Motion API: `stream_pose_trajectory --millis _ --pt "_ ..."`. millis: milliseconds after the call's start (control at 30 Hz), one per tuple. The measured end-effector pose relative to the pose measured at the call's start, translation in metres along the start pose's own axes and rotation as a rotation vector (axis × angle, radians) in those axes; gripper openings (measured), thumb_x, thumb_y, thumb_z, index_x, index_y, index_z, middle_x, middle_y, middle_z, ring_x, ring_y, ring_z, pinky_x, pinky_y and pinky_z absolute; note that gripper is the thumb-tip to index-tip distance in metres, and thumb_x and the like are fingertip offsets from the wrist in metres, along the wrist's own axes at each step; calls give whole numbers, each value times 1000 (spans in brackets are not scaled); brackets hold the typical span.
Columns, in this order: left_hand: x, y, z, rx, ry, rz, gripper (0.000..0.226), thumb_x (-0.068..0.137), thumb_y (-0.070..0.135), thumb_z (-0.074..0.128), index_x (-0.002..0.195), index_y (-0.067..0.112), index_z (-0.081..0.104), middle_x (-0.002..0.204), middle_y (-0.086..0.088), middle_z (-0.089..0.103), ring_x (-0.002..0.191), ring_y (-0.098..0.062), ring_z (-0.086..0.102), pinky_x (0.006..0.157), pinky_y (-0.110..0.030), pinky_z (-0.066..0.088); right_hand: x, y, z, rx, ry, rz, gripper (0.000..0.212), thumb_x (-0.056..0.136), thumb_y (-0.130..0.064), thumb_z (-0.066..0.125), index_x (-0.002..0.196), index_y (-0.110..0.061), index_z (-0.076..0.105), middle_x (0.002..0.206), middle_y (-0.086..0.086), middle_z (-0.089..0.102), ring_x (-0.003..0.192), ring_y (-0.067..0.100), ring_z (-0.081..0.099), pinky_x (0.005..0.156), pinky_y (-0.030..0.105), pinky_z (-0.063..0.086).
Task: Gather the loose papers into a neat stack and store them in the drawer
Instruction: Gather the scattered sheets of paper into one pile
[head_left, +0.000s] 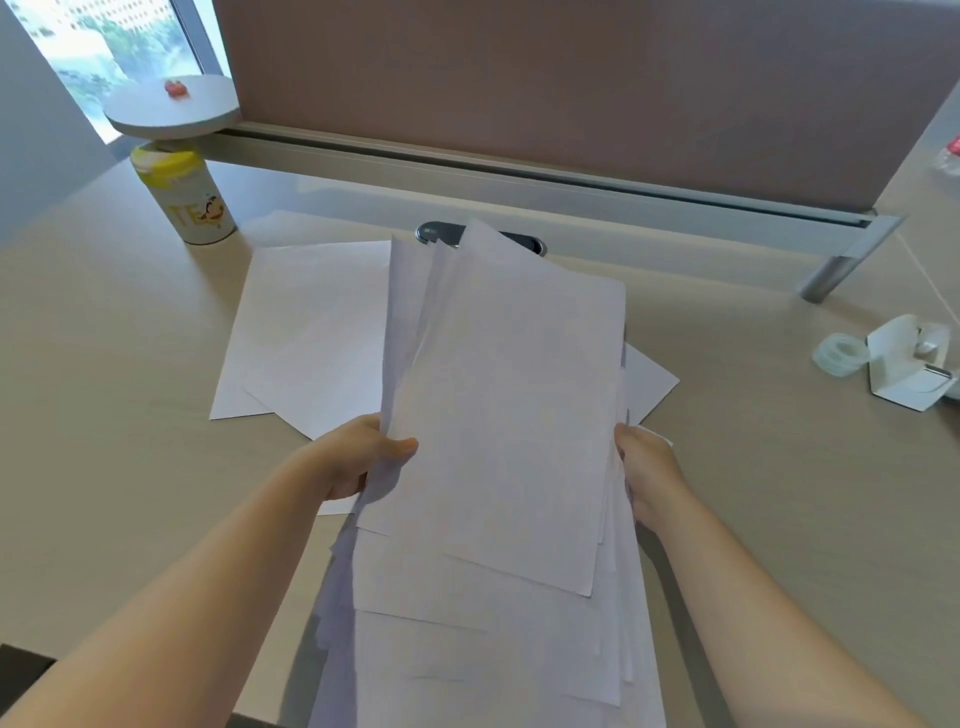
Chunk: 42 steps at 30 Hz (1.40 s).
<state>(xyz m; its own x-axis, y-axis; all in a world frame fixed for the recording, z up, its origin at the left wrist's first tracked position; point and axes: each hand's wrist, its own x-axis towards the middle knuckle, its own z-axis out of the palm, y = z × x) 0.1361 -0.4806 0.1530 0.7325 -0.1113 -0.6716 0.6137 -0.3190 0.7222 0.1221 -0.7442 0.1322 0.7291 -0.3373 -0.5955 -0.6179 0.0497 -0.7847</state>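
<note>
I hold an uneven bundle of white papers (498, 426) above the beige desk (104, 374), the sheets fanned out and misaligned. My left hand (358, 457) grips the bundle's left edge, thumb on top. My right hand (649, 467) grips the right edge. More loose white sheets (306, 332) lie flat on the desk behind and left of the bundle, and one corner (649, 379) pokes out on the right. No drawer is in view.
A white and yellow canister (187, 202) stands at the back left under a round grey shelf (171, 106). A tape roll (839, 353) and white cardboard holder (909, 364) sit at the right. A partition (571, 88) closes the back, with a cable grommet (436, 231) before it.
</note>
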Motion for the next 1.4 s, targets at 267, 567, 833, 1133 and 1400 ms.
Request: stream_pose_trajectory --millis 267,567,833,1133,1400 --pt "11 3 36 22 72 108 15 91 22 51 96 9 53 73 -2 52 62 -16 49 55 -24 38 -1 15 -8 -48 58 -69 30 84 8 48 111 -3 54 108 14 59 93 28 55 93 42 45" --pt "49 10 38 543 467 129 36 89 19 49 123 9 46 120 -13 58 106 -32 56 76 -33 41 10 10 -30 -34 253 -120 32 82 9 43 104 -10 55 99 12 59 87 29 56 85 38 47" --pt "60 12 32 1090 547 145 33 91 22 40 118 2 47 121 -18 52 112 -37 47 81 -38 40 17 12 -34 36 254 -72 33 83 11 43 100 -16 53 101 13 60 88 27 56 86 38 46" --pt "53 30 -11 469 686 168 17 86 1 32 74 1 43 80 -17 46 80 -32 41 67 -34 30 20 1 -17 67 170 -122 37 83 10 45 112 -11 55 100 5 58 90 23 54 88 37 46" --pt "30 32 -13 266 656 402 33 86 4 37 55 12 30 58 -4 31 56 -20 27 51 -29 20 15 -17 10 -28 94 -159 34 85 9 44 116 1 53 102 8 57 93 29 55 83 34 45"
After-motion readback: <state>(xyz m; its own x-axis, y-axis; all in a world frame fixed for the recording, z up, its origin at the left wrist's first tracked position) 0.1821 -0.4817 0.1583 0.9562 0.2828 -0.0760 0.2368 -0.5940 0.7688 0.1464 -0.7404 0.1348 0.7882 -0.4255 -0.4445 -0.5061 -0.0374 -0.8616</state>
